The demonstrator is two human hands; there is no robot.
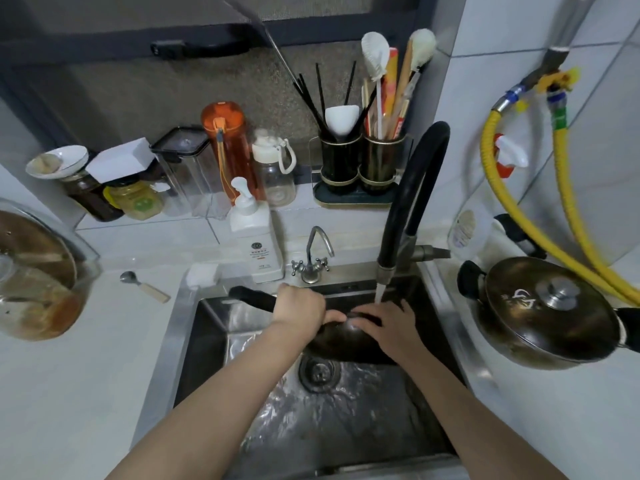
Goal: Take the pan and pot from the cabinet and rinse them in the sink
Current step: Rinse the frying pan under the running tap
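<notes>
A dark pan [341, 341] is held over the steel sink [194, 327], its black handle pointing up-left. My left hand [299, 308] is shut on that handle near the pan's bowl. My right hand [388, 325] lies spread inside the pan, fingers apart, under a stream of water from the black faucet [403, 209]. The lidded pot [543, 311], dark metal with black side handles and a steel knob, stands on the counter to the right of the sink.
A soap pump bottle [254, 237] and a small tap [313, 254] stand behind the sink. Jars, bottles and utensil holders [360, 161] line the back. A glass bowl with a lid [34, 275] and a spoon [145, 287] are left. Yellow hoses [568, 199] hang at right.
</notes>
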